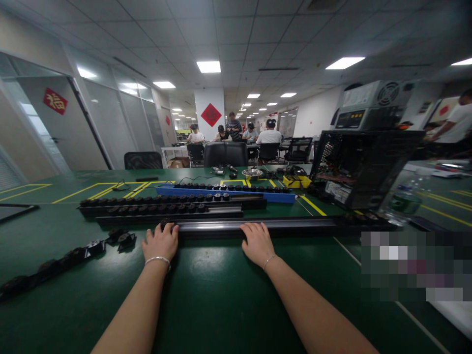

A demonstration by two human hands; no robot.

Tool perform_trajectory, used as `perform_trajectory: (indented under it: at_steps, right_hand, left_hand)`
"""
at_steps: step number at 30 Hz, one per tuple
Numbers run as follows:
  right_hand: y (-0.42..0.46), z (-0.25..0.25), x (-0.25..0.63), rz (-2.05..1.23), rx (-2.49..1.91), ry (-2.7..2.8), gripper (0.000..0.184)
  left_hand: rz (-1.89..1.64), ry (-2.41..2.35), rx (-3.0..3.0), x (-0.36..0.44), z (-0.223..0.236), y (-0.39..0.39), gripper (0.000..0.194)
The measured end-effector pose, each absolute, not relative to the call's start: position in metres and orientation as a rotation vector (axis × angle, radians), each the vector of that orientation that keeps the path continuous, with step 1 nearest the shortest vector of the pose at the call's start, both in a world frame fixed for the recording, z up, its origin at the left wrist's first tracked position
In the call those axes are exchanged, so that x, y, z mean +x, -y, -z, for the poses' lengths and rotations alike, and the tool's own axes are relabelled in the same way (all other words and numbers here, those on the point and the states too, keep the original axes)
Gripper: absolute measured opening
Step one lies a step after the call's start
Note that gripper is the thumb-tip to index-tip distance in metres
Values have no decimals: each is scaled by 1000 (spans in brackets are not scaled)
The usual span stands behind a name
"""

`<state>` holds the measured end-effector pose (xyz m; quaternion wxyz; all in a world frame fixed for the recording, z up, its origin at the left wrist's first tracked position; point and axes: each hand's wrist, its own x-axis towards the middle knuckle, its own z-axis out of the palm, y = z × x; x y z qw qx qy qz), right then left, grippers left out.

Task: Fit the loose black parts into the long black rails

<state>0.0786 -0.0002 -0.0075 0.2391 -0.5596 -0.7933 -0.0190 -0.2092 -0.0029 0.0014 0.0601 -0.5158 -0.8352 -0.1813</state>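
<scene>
A long dark rail with a shiny metal face lies across the table in front of me. My left hand is closed over its left end, fingers curled at a small black piece. My right hand has its fingers bent over the rail's near edge, farther along. Both wrists wear thin bracelets. Just beyond are two dark rails, a nearer one and a farther one, both carrying rows of black round parts. Behind them, a blue rail holds a similar row.
Loose black parts form a line at the left. An opened computer case with a power supply on top stands at right, near a plastic bottle. A yellow tray and metal bowl sit farther back. People sit beyond.
</scene>
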Motion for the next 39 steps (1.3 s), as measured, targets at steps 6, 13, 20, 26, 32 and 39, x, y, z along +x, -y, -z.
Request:
perform_trajectory:
  at_steps: [6, 13, 20, 26, 32, 39]
  right_hand:
    - [0, 7, 79, 46, -1540, 2175, 44]
    - [0, 8, 78, 48, -1550, 2172, 44]
    - [-1, 7, 79, 38, -1568, 2196, 44]
    - [-1, 4, 80, 33, -1566, 2214, 45]
    - [0, 5, 80, 45, -1565, 2206, 45]
    - [0, 3, 80, 19, -1574, 2219, 45]
  left_hand:
    - [601, 2460, -1623, -224, 3, -2, 50]
    - [741, 2412, -1621, -242, 20, -14, 49]
    - [935, 2470, -1618, -254, 24, -20, 49]
    - [1012, 2534, -1519, -259, 22, -20, 50]
    - [956, 2529, -1461, -258, 19, -18, 49]
    - [965, 2529, -1519, -264, 18, -22, 49]
